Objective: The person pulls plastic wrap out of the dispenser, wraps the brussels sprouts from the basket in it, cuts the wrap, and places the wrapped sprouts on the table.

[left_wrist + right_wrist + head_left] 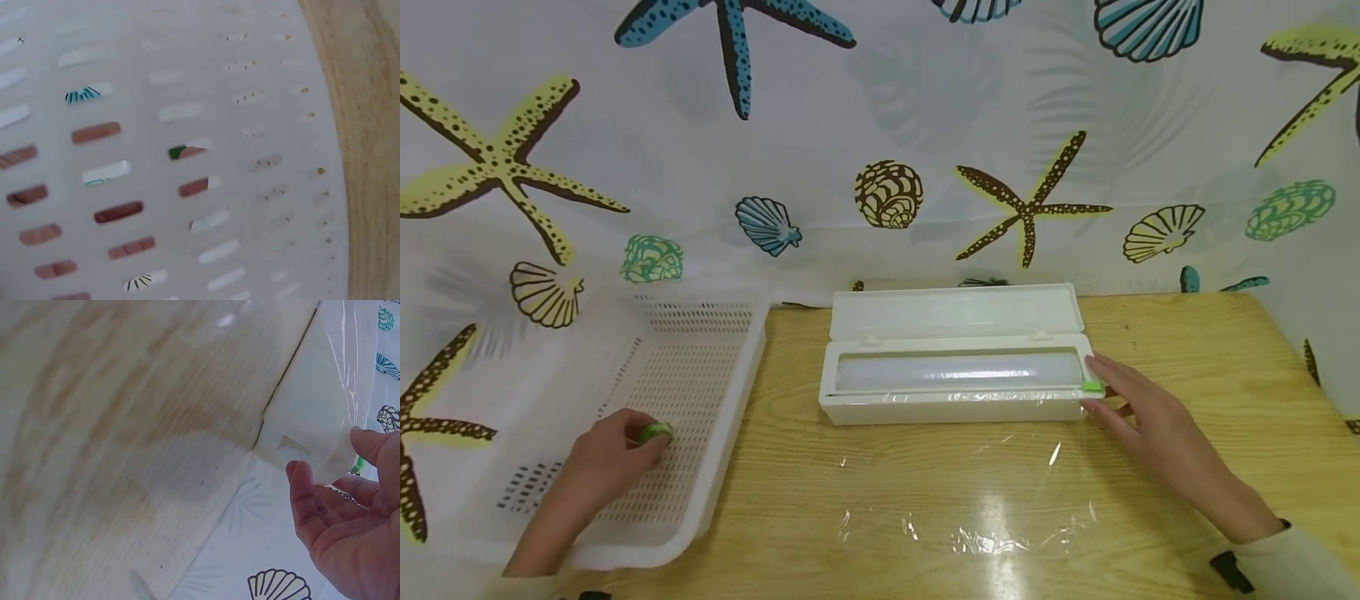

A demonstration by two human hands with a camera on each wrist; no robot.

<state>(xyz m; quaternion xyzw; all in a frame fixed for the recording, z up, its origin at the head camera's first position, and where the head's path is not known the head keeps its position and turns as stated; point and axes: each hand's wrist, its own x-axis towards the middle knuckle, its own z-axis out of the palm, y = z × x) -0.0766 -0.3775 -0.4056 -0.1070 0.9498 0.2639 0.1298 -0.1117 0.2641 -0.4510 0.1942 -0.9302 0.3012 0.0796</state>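
Note:
In the head view my left hand [613,454] is inside the white slotted basket [747,400]. Its thumb and fingers pinch a small rounded green thing [657,432], mostly covered by them; its kind cannot be told. Through the basket's slots the left wrist view shows bits of the hand and a dark green patch [177,152]. My right hand [1161,433] holds the right end of a white cling film dispenser [955,410], thumb at its front and fingers around the end, beside a green slide cutter [1092,387]. Clear cling film [992,542] stretches from the dispenser over the table.
The dispenser's lid [955,312] stands open at the back, with the film roll [958,371] showing inside. A wooden table [1187,333] lies beneath, with a cloth [820,125] printed with starfish and shells hanging behind it. The basket stands at the table's left side.

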